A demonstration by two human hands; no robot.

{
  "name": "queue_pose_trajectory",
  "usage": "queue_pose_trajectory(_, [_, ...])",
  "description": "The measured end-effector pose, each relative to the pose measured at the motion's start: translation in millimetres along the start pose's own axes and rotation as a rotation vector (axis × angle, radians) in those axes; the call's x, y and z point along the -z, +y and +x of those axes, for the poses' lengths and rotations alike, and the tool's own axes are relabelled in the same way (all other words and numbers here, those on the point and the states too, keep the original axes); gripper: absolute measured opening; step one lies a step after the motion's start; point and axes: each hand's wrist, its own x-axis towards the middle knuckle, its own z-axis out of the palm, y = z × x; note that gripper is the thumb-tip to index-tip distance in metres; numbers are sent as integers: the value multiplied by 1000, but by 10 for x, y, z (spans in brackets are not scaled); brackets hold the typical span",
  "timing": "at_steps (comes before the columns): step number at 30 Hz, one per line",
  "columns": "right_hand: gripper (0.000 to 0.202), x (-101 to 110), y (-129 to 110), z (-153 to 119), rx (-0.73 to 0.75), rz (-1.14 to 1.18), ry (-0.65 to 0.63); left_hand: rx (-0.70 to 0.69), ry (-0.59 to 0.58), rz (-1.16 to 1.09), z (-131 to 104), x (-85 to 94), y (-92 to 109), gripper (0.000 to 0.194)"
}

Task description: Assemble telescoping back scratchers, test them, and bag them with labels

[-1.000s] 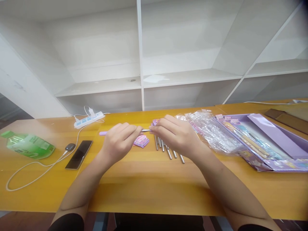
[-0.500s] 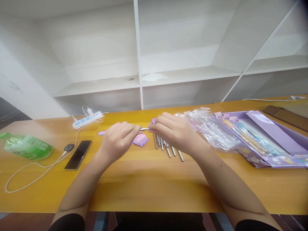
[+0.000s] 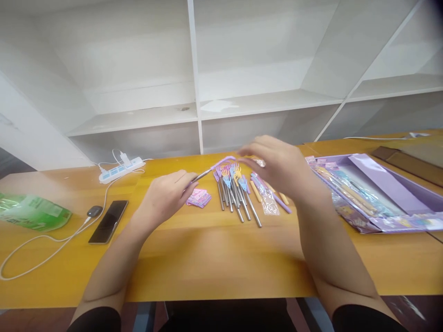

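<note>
My left hand [image 3: 166, 196] is closed around the metal rod of a back scratcher [image 3: 205, 174], whose purple head end points up to the right. Apart from that tip, my right hand [image 3: 280, 163] hovers blurred with fingers stretched out and nothing visible in them. Below and between the hands lies a pile of back scratchers [image 3: 231, 186] with metal rods and hand-shaped heads in purple, yellow and blue. Pink printed cards [image 3: 199, 198] are stacked left of the pile. Under my right hand are purple and yellow handle tubes [image 3: 283, 205] and a clear plastic sleeve [image 3: 270, 203].
At the right stands a purple box [image 3: 422, 196] holding packaged items. To the left are a phone [image 3: 108, 222], a green bottle [image 3: 34, 212], a white power strip [image 3: 122, 170] and a looped cable [image 3: 32, 237]. White shelving [image 3: 199, 133] rises behind the table.
My right hand has let go of the back scratcher and moved up and right, uncovering the pile's heads and the tubes. The back scratcher's purple end now shows, tilted upward in my left hand.
</note>
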Motion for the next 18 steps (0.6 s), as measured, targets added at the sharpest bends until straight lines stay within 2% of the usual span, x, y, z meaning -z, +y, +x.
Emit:
queue_pose_trajectory(2, [22,100,212,-55,-210,-19,-50,29,23,21,-2,12,-16,18])
queue_pose_trajectory(4, [26,135,451,-113,-453,-81,-193,51,47,36,-8,25,-25,16])
queue_pose_trajectory(6, [33,62,682,-163,-699,-190,-463,63,53,40,-14,30,-24,15])
queue_pose_trajectory(8, [44,-121,866,-197,-848,-268,-816,62,40,38,-16,23,-17,14])
queue_pose_trajectory(10, [46,-371,974,-214,-891,-264,-964,61,24,32,-14,8,-9,15])
queue_pose_trajectory(14, [46,-813,990,-220,-914,-222,-1117,74,-2,24,-10,-5,-7,16])
queue_pose_trajectory(18, [39,-978,944,-233,-887,-195,-1209,99,-10,11,-14,10,-13,17])
